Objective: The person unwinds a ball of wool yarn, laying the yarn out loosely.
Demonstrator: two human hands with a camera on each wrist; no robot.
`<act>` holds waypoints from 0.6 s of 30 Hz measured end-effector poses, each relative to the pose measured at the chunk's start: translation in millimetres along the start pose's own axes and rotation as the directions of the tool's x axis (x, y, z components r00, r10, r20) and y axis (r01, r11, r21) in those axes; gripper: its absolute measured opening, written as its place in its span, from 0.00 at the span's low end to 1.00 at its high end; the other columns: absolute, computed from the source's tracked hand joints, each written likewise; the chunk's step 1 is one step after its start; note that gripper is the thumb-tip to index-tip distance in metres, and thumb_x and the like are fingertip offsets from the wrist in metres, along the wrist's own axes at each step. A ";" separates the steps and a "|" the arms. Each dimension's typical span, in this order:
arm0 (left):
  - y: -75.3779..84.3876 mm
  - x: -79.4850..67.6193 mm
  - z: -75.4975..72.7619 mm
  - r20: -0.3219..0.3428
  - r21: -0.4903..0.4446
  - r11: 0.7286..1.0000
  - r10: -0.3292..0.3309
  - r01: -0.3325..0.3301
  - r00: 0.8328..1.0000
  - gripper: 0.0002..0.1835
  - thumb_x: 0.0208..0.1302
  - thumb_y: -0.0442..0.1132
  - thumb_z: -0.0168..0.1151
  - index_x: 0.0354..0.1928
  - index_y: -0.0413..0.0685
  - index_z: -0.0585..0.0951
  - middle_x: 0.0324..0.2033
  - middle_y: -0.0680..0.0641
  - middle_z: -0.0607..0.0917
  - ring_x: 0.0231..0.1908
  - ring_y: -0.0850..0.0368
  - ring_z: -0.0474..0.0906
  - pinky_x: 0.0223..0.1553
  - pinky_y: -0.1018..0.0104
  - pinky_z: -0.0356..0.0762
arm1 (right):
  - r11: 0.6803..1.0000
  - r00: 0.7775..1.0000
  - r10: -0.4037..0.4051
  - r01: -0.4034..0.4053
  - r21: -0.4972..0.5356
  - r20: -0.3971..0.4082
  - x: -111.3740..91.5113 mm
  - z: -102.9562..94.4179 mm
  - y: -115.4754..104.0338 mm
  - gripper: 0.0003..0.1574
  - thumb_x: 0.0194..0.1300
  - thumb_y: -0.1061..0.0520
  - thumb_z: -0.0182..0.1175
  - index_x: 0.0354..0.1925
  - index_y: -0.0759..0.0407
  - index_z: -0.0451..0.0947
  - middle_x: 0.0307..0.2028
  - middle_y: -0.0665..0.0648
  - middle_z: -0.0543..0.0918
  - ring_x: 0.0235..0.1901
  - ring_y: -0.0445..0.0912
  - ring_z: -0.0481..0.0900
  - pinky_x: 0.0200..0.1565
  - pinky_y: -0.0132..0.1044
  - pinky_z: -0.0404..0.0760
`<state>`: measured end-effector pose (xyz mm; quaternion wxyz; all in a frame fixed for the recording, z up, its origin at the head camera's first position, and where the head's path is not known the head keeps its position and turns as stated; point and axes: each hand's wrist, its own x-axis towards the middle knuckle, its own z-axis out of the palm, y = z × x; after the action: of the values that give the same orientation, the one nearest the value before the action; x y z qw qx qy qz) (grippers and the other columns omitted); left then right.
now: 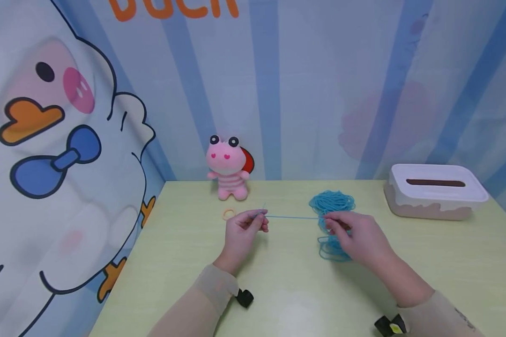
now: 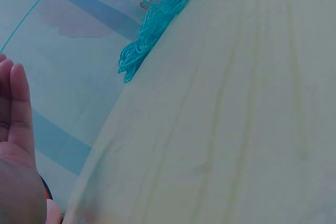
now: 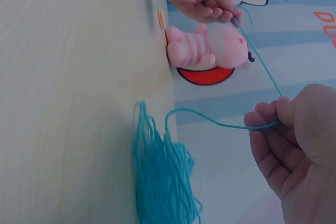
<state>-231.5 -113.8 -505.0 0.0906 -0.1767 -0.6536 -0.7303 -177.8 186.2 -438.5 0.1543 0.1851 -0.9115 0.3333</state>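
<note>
A strand of turquoise yarn runs straight between my two hands above the table. My left hand pinches its end between thumb and fingers, with a short tail sticking up past the fingertips. On the other side my right hand pinches the same strand. From there, in the right wrist view, the yarn droops to a loose turquoise yarn bundle lying on the table. Part of that bundle is hidden behind the right hand in the head view. Only part of the left hand shows in the left wrist view.
A pink plush toy with a red back sits at the table's rear, a small tan ring lying before it. At the back right stands a white and brown tissue box. A printed curtain hangs behind the table.
</note>
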 end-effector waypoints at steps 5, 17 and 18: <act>2.2 0.1 0.9 0.004 0.002 1.000 -0.023 0.023 1.000 0.13 0.78 0.28 0.64 0.53 0.18 0.84 0.34 0.51 0.91 0.31 0.64 0.89 0.42 0.68 0.93 | 0.999 1.000 0.023 -0.023 -0.039 -0.012 -9.7 -15.9 14.7 0.12 0.78 0.62 0.67 0.55 0.57 0.91 0.40 0.52 0.95 0.38 0.47 0.93 0.39 0.35 0.91; 4.5 -1.5 1.7 0.067 -0.048 0.997 -0.062 0.065 0.996 0.15 0.77 0.27 0.65 0.56 0.16 0.82 0.37 0.53 0.94 0.34 0.64 0.91 0.46 0.66 0.94 | 0.991 0.994 0.106 -0.104 -0.086 0.019 -34.7 -42.0 51.0 0.12 0.78 0.62 0.67 0.55 0.61 0.91 0.39 0.54 0.96 0.36 0.44 0.93 0.31 0.31 0.84; 4.6 -1.7 1.7 0.071 -0.048 0.996 -0.067 0.070 0.995 0.15 0.77 0.27 0.65 0.56 0.16 0.82 0.38 0.50 0.94 0.34 0.63 0.91 0.46 0.66 0.94 | 0.988 0.993 0.118 -0.115 -0.100 0.029 -36.3 -42.9 54.2 0.12 0.78 0.61 0.67 0.55 0.61 0.91 0.40 0.54 0.96 0.36 0.45 0.93 0.32 0.31 0.84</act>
<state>-228.0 -112.9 -501.2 0.0383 -0.1816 -0.6435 -0.7426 -162.8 261.7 -451.7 0.1275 0.1295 -0.9385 0.2935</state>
